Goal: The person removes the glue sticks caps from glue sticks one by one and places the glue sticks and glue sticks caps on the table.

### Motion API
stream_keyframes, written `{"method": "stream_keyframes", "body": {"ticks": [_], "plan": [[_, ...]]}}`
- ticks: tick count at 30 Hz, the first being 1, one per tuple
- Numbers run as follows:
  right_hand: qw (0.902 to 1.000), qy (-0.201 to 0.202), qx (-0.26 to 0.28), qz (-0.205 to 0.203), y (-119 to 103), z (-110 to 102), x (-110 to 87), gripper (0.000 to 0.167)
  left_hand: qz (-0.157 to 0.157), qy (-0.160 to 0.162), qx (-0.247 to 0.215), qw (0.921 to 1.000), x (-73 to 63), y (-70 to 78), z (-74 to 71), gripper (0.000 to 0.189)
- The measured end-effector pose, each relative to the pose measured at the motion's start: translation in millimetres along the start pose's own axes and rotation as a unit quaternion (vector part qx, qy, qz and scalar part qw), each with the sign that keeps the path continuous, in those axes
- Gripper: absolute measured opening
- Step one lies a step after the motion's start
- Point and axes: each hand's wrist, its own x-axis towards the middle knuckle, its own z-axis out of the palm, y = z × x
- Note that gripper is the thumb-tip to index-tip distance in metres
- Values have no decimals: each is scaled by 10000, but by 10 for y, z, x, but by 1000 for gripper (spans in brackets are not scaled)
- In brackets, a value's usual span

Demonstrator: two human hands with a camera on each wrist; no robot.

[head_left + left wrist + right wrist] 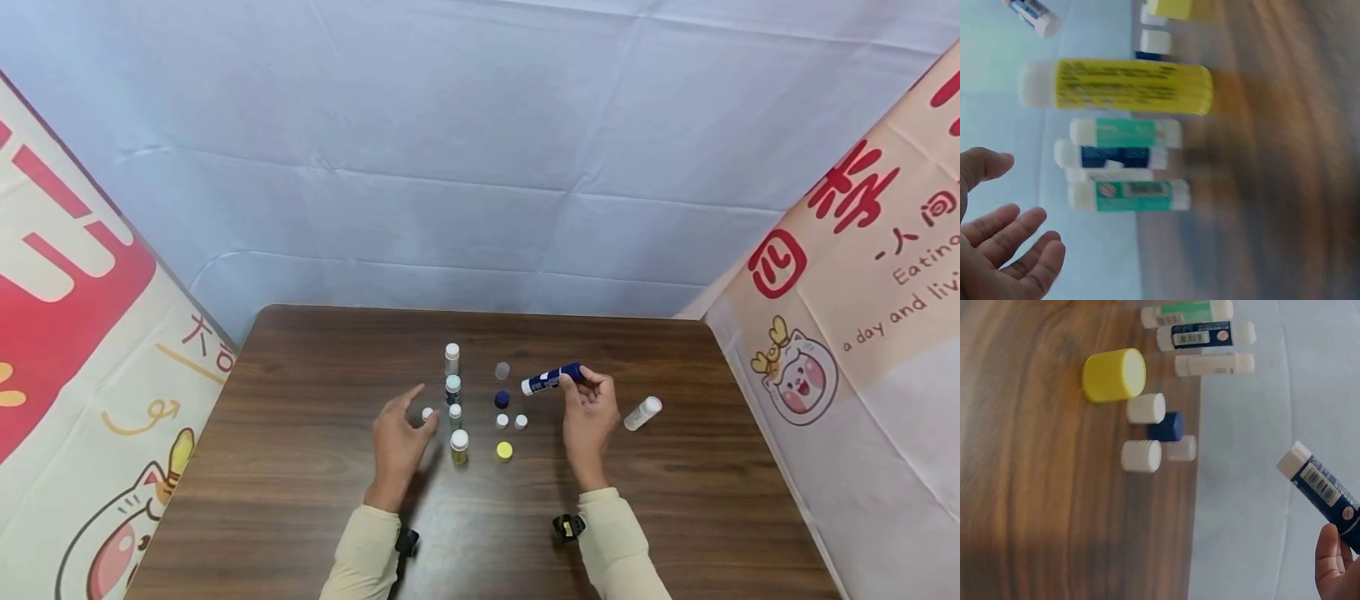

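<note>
My right hand (588,412) grips a navy glue stick (551,380) by its dark end. Its white end points left, raised above the table in the right wrist view. My left hand (399,442) is spread, its thumb apart from the fingers, with nothing between them. Beside that thumb stands a green glue stick (1129,195), mostly hidden in the head view. To its right, a column of upright glue sticks runs front to back: a yellow one (459,448), another green one (455,417), a navy one (453,390) and a white one (452,359).
Loose caps stand mid-table: a yellow cap (504,452), two white caps (502,422), a navy cap (502,400) and a translucent cap (502,370). Right of my right hand is a white glue stick (642,413). The wooden table (337,350) ends at a pale cloth backdrop (420,208).
</note>
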Motion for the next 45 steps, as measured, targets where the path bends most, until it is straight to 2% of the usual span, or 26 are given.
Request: {"method": "stream_keyframes", "body": {"ticks": [4, 9, 15, 24, 29, 34, 38, 45], "plan": [[9996, -210, 212, 11, -67, 44, -7, 29, 180, 39, -72, 9998, 24, 133, -7, 44], [9976, -431, 486, 222, -126, 96, -11, 28, 294, -18, -201, 9994, 51, 272, 25, 41], [9926, -673, 877, 501, -197, 177, -54, 28, 729, -51, -248, 9970, 64, 382, 93, 38], [9884, -1059, 951, 527, -305, 302, -166, 26, 1034, -428, -349, 9931, 32, 642, 136, 39], [9849, -1314, 904, 670, -386, 344, -221, 27, 1213, -538, -270, 9908, 47, 727, 183, 41], [9808, -1556, 855, 810, -458, 373, -271, 27, 1396, -450, -282, 9888, 55, 749, 205, 42], [9792, -1624, 902, 811, -473, 388, -292, 26, 1522, -261, -287, 9876, 55, 749, 214, 36], [9727, -1743, 1226, 924, -451, 397, -288, 24, 1430, 13, -198, 9895, 41, 756, 211, 32]]}}
